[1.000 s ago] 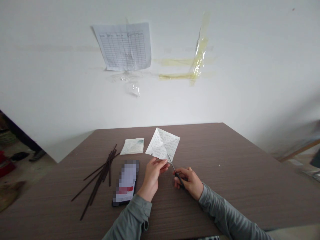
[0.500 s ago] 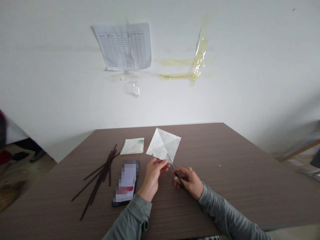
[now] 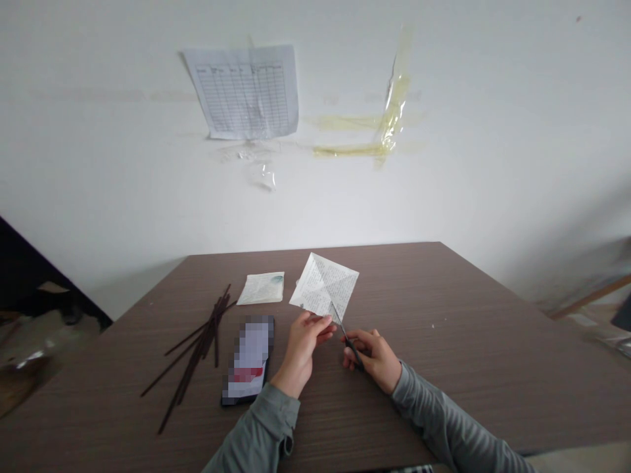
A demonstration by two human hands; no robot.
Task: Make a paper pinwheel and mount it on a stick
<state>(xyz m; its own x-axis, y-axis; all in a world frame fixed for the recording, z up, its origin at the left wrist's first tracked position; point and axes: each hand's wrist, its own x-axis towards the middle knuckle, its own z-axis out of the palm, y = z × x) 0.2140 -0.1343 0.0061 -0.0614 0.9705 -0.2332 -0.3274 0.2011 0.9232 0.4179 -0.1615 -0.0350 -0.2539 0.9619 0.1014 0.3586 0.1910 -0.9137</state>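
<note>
1. Pinching a printed sheet (image 3: 325, 282) near its close edge with the left hand (image 3: 302, 345).
2. Grasping scissors (image 3: 349, 343) by the handle in the right hand (image 3: 372, 353), with the tip reaching over the sheet; cannot tell whether open or closed around it.
3. Likely light, thin, and floppy between creases, easily torn; best held lightly by an edge, clear of the metal.
4. Positioned over the table (image 3: 468, 328), right of a smaller paper (image 3: 261, 288), beyond a phone (image 3: 249, 358) and dark sticks (image 3: 204, 341).
</note>
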